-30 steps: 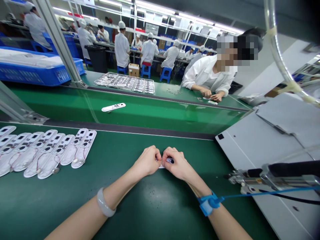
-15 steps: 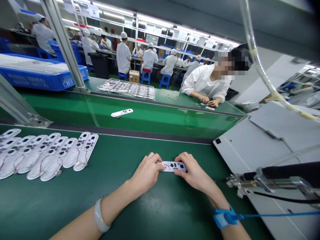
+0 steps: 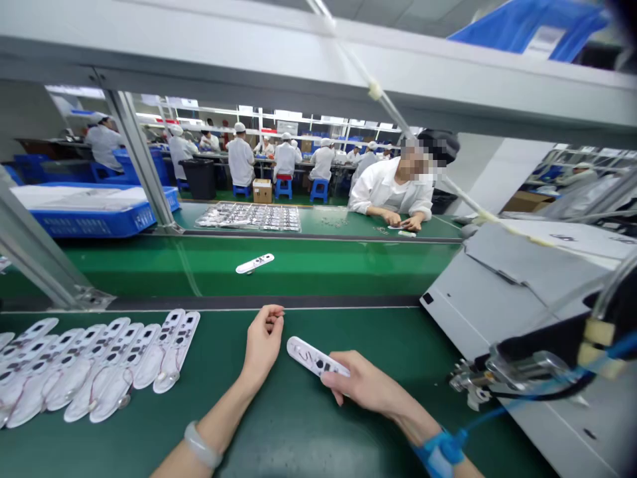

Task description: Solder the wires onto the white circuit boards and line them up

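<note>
My right hand (image 3: 365, 382) is closed on the right end of a white, round-ended panel (image 3: 303, 354) with small dark electronic parts and a thin red wire. The panel is tilted, its free end pointing up and left, and the fingers cover its right end. My left hand (image 3: 263, 342) is apart from it, just to its left, with fingers curled in and nothing visible in them. A pale bangle circles my left forearm; a blue strap with a cord is on my right wrist.
Several similar white panels (image 3: 107, 365) lie overlapping at the left. Another panel (image 3: 255, 263) lies on the green strip (image 3: 328, 272) behind a low ledge. A grey machine (image 3: 537, 299) with metal fittings stands at the right. Across the strip, a co-worker (image 3: 393, 189) handles small parts.
My left hand has let go of the panel and moved left and away. The right hand keeps hold of the panel, now tilted. The camera view has tipped upward.
</note>
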A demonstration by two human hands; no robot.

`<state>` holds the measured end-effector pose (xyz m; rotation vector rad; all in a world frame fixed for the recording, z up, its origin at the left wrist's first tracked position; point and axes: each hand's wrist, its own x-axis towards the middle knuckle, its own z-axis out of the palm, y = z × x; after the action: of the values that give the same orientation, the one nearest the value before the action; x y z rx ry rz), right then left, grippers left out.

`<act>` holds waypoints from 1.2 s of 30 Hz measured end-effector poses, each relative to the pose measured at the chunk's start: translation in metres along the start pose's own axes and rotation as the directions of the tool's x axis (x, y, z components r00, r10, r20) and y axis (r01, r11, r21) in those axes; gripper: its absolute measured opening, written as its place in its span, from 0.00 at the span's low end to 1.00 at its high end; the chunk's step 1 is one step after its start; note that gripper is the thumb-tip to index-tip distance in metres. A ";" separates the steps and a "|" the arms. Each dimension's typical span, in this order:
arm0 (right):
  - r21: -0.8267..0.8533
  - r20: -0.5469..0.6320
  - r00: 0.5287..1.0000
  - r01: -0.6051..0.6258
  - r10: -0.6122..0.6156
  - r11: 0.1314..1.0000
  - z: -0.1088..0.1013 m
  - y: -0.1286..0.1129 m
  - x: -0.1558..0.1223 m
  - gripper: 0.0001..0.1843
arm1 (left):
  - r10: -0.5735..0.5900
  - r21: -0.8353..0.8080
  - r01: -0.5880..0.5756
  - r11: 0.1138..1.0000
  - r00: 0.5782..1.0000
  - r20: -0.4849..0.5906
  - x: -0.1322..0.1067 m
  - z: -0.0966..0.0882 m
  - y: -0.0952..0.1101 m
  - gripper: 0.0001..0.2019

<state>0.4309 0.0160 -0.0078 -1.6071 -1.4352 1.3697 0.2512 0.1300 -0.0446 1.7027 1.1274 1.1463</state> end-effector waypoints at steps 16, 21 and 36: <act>-0.214 -0.512 0.737 0.389 -0.442 0.896 0.010 0.028 0.071 0.09 | 0.168 0.457 -0.201 0.866 0.979 0.111 0.056 -0.004 -0.024 0.09; -0.293 -0.490 0.739 0.359 -0.462 0.886 0.008 0.025 0.072 0.08 | 0.078 0.619 -0.088 0.780 0.996 0.044 0.128 -0.006 -0.027 0.17; -0.465 -0.456 0.686 0.359 -0.567 0.809 0.011 0.023 0.070 0.08 | -0.210 0.401 0.203 0.893 0.977 -0.026 0.149 0.022 -0.012 0.15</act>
<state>0.4218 0.0740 -0.0534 -1.5072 -1.5825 0.2827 0.2985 0.2722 -0.0236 1.8341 1.5753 0.7994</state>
